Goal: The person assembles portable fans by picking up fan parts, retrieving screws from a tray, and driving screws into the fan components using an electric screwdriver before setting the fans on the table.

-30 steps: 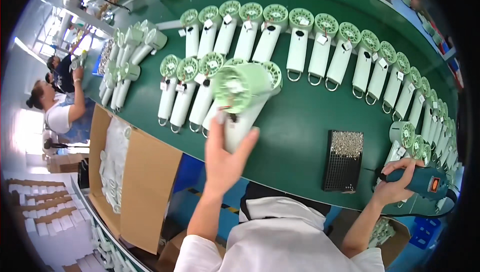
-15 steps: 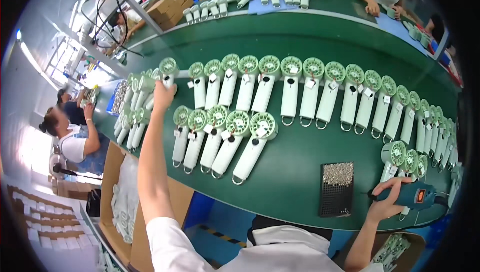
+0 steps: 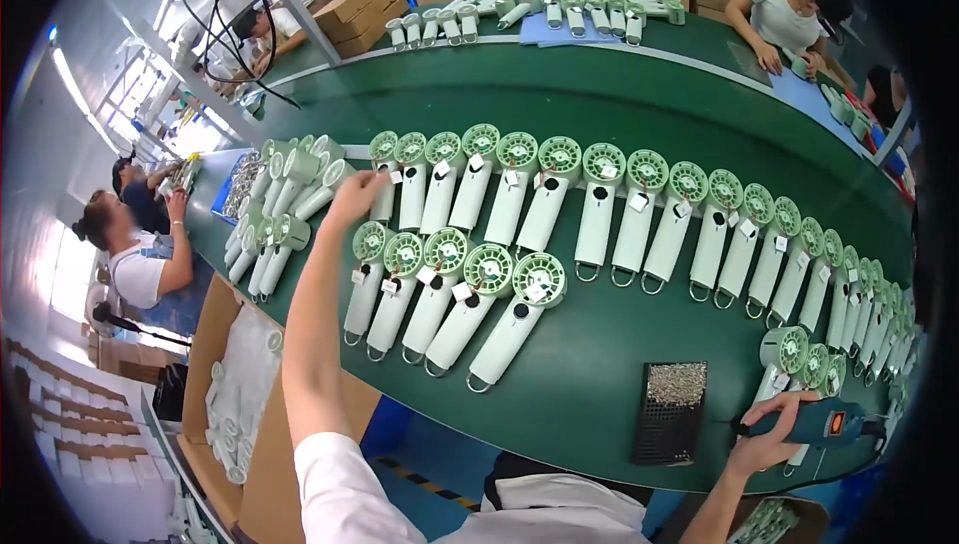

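My left hand (image 3: 357, 196) has its fingers closed at the upper handle of a pale green handheld fan (image 3: 384, 146), the leftmost in the back row; the hand covers part of that handle. The fan stands close beside the neighbouring handheld fan (image 3: 411, 194), lying with its round open head away from me. At the lower right, my right hand (image 3: 767, 436) is wrapped round a teal electric screwdriver (image 3: 827, 422). Its cord trails off to the right. Just beyond the screwdriver lie several more fans (image 3: 792, 349).
A black screw tray (image 3: 667, 434) with small metal screws sits near the front edge. A shorter front row of fans (image 3: 489, 269) lies mid-table. Stacked fan housings (image 3: 290, 169) and a blue bin (image 3: 232, 189) are at left. An open carton (image 3: 255, 384) stands below. Other people work nearby.
My left hand has brought the fan down and right, from the pile's edge to the left end of the back row. My right hand still holds the screwdriver. The whole view has shifted slightly.
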Action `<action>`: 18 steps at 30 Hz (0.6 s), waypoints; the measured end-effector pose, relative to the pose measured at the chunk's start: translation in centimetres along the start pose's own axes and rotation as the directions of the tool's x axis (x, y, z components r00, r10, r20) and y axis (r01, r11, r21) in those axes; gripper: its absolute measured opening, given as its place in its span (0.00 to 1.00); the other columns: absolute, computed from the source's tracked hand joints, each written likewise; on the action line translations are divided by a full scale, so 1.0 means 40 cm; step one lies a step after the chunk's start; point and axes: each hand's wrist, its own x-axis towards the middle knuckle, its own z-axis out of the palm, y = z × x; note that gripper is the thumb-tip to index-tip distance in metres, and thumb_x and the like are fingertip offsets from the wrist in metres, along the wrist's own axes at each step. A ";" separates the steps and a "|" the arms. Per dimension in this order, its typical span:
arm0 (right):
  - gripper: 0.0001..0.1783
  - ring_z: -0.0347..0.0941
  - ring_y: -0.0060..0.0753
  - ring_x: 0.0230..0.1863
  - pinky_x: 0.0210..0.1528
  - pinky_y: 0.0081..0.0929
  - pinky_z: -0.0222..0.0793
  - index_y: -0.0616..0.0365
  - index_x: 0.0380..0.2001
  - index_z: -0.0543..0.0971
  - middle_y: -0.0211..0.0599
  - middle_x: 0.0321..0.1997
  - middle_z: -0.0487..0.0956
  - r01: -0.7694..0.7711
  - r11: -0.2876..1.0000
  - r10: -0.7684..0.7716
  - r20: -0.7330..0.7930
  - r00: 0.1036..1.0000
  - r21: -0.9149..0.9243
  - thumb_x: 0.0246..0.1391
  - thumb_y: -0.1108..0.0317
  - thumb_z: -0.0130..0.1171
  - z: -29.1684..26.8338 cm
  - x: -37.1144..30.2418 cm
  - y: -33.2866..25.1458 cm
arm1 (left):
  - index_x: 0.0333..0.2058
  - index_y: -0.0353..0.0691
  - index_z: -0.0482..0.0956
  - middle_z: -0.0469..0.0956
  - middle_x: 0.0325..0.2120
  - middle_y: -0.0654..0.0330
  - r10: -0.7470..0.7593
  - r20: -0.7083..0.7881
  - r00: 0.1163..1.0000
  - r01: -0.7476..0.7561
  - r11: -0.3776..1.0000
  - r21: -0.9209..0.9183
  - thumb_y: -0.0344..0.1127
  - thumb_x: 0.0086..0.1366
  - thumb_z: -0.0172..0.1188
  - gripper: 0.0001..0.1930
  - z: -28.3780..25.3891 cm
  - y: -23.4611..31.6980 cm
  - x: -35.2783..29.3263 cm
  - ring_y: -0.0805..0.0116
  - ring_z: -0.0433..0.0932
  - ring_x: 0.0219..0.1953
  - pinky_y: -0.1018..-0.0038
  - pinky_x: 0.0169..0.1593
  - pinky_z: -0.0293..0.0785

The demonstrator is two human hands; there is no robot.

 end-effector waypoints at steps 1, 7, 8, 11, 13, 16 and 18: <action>0.20 0.58 0.20 0.13 0.16 0.19 0.57 0.70 0.56 0.61 0.32 0.21 0.66 -0.002 1.000 0.002 0.005 1.000 0.002 0.66 0.70 0.45 0.002 0.003 0.001 | 0.47 0.28 0.75 0.81 0.36 0.46 -0.022 -0.103 0.994 0.019 0.999 -0.031 0.48 0.62 0.60 0.26 -0.015 -0.009 -0.002 0.52 0.79 0.39 0.64 0.45 0.73; 0.21 0.58 0.19 0.13 0.17 0.18 0.58 0.70 0.58 0.60 0.33 0.21 0.66 0.005 1.000 -0.004 0.021 1.000 -0.016 0.65 0.71 0.45 0.000 0.008 0.000 | 0.47 0.32 0.71 0.76 0.41 0.46 0.258 -0.577 0.775 0.155 0.807 0.569 0.34 0.59 0.54 0.19 -0.055 -0.120 -0.027 0.43 0.73 0.46 0.55 0.50 0.69; 0.16 0.58 0.19 0.12 0.18 0.18 0.59 0.70 0.50 0.63 0.32 0.17 0.66 -0.001 0.999 0.001 -0.008 1.000 -0.033 0.64 0.70 0.46 0.030 0.006 -0.021 | 0.51 0.34 0.67 0.71 0.47 0.45 0.107 -0.513 0.852 0.224 0.811 0.540 0.30 0.55 0.55 0.23 -0.063 -0.145 -0.024 0.44 0.69 0.52 0.54 0.54 0.68; 0.13 0.59 0.19 0.11 0.19 0.17 0.61 0.70 0.45 0.66 0.32 0.15 0.67 -0.004 0.997 0.000 -0.040 0.999 -0.079 0.63 0.70 0.47 0.033 -0.003 -0.019 | 0.51 0.34 0.68 0.71 0.48 0.46 0.211 -0.406 0.889 0.098 0.778 0.621 0.28 0.54 0.57 0.23 -0.038 -0.171 -0.045 0.46 0.69 0.53 0.53 0.54 0.68; 0.14 0.59 0.20 0.12 0.19 0.18 0.61 0.70 0.46 0.66 0.33 0.15 0.67 -0.003 0.996 0.001 -0.022 1.000 -0.086 0.63 0.70 0.47 0.031 -0.006 -0.019 | 0.48 0.35 0.70 0.70 0.48 0.48 0.212 -0.436 0.875 0.109 0.790 0.604 0.28 0.52 0.60 0.22 -0.044 -0.181 -0.043 0.48 0.69 0.53 0.52 0.53 0.67; 0.15 0.60 0.20 0.12 0.20 0.19 0.61 0.72 0.49 0.65 0.33 0.16 0.67 0.001 0.993 -0.007 -0.044 0.999 -0.117 0.63 0.71 0.47 0.031 -0.012 -0.021 | 0.45 0.36 0.72 0.71 0.48 0.51 0.203 -0.381 0.902 0.090 0.775 0.625 0.29 0.50 0.64 0.21 -0.054 -0.157 -0.050 0.49 0.68 0.53 0.52 0.53 0.67; 0.17 0.60 0.20 0.12 0.20 0.18 0.61 0.72 0.51 0.67 0.32 0.19 0.67 0.003 0.996 -0.006 -0.043 0.999 -0.090 0.63 0.71 0.48 0.027 -0.007 -0.008 | 0.42 0.37 0.72 0.73 0.43 0.51 0.341 -0.357 0.870 -0.016 0.742 0.671 0.31 0.49 0.67 0.21 -0.074 -0.158 -0.065 0.47 0.71 0.49 0.53 0.50 0.68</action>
